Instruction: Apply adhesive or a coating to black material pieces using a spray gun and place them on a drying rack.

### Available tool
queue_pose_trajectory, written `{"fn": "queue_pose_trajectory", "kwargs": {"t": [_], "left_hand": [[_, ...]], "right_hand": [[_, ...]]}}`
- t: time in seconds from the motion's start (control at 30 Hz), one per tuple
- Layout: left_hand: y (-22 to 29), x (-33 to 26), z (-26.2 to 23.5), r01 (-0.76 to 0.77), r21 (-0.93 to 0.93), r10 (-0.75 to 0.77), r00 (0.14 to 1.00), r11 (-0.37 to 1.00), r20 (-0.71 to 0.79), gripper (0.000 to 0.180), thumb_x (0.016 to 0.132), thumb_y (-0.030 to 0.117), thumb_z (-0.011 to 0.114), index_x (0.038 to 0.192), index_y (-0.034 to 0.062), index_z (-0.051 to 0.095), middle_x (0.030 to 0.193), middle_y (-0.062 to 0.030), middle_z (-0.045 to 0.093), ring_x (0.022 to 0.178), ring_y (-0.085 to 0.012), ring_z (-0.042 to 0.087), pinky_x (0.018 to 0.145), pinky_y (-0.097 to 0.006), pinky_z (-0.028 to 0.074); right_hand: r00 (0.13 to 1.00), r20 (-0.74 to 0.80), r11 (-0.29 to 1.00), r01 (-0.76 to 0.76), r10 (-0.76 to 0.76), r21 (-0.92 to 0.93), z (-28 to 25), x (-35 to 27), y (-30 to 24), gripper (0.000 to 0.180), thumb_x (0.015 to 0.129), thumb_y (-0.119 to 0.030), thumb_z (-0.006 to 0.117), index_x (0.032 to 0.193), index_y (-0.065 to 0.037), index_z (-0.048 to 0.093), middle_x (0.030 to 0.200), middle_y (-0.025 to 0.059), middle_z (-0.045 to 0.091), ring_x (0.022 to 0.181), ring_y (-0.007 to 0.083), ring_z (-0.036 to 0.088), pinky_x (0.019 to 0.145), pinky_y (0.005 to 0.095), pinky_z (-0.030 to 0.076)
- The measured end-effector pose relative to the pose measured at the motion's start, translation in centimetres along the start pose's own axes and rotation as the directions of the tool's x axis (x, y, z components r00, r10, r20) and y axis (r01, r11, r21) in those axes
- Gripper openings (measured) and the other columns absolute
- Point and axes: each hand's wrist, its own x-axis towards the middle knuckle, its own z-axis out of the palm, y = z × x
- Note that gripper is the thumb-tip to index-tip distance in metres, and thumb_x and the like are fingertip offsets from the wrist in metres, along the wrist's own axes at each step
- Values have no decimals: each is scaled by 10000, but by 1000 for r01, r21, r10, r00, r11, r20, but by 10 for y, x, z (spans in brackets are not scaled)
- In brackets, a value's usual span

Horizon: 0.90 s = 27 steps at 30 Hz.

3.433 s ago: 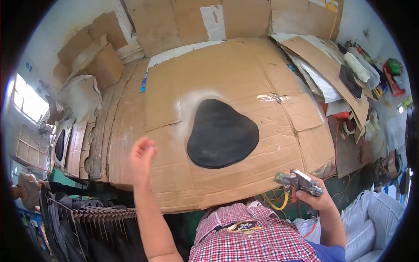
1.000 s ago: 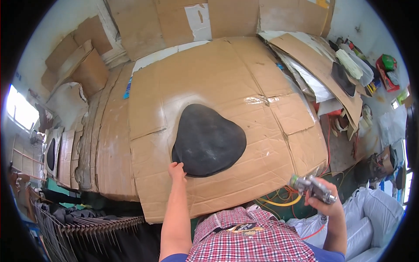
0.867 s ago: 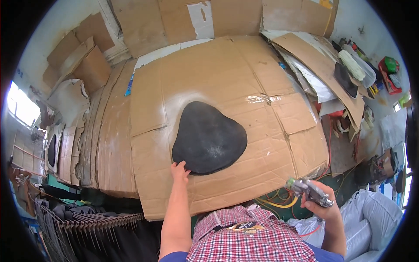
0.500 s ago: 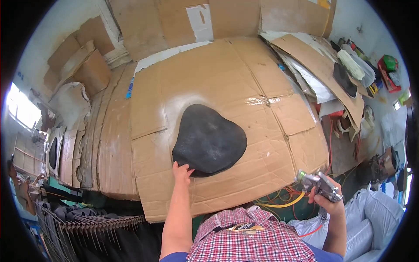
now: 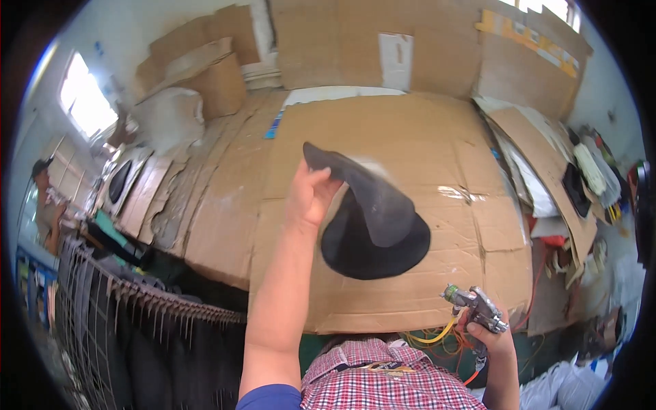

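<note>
My left hand (image 5: 309,195) pinches one edge of a thin dark rounded sheet (image 5: 383,201) and holds it up, so it hangs and curls. A second black rounded sheet (image 5: 355,253) lies flat below it on the cardboard (image 5: 307,294). The hanging sheet covers part of the lower one; whether they still touch is hard to tell. At the near right, my right hand (image 5: 493,335) is wrapped round the grip of a metal spray gun (image 5: 478,309). Its nozzle points left, and a yellow hose (image 5: 434,337) and an orange hose run from it.
Black pieces hang in rows on a wire rack (image 5: 171,301) at the lower left. Stacked cardboard (image 5: 547,150) and plastic bags (image 5: 588,160) lie at the right. Tangled hoses and pale sacks (image 5: 567,386) are at the lower right. Another person (image 5: 46,205) stands at the far left.
My left hand has lifted the upper dark sheet by its edge, uncovering a second sheet below. The spray gun has moved slightly left and down. The whole view has shifted.
</note>
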Motion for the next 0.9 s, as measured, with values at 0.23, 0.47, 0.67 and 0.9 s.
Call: {"fn": "queue_pose_trajectory", "kwargs": {"t": [0.23,0.47,0.67,0.9], "left_hand": [[186,-127,3,-264,16,263,964,965,27,404,812,-71,452,1203,24,494,1099,-105,603,997,-220,584,892,-352,471],[350,-388,3,-676,439,806,505,592,-309,439,801,-13,464,1239,-37,481,1167,-190,576,1039,-308,589,945,-409,463],[383,-628,-11,-577,783,863,-250,232,-440,470,851,-30,453,1320,-31,412,1263,-213,508,1139,-319,526,990,-468,421],[319,-806,-19,169,894,711,-674,415,-203,504,834,45,525,1328,73,427,1115,-96,554,979,-227,551,873,-368,430]], "right_hand": [[949,314,999,-47,39,18,59,34,8,591,709,37,645,1268,20,457,864,103,627,775,166,620,711,317,528],[803,589,995,-96,88,-17,129,62,11,597,676,3,665,1242,22,474,910,108,623,781,160,615,718,318,531],[611,785,994,-40,106,-103,193,74,5,567,659,47,647,1206,32,499,844,89,629,763,159,621,712,309,519],[451,880,987,-21,151,-159,220,76,4,530,667,36,660,1178,25,521,839,72,630,772,151,618,724,290,504]]}}
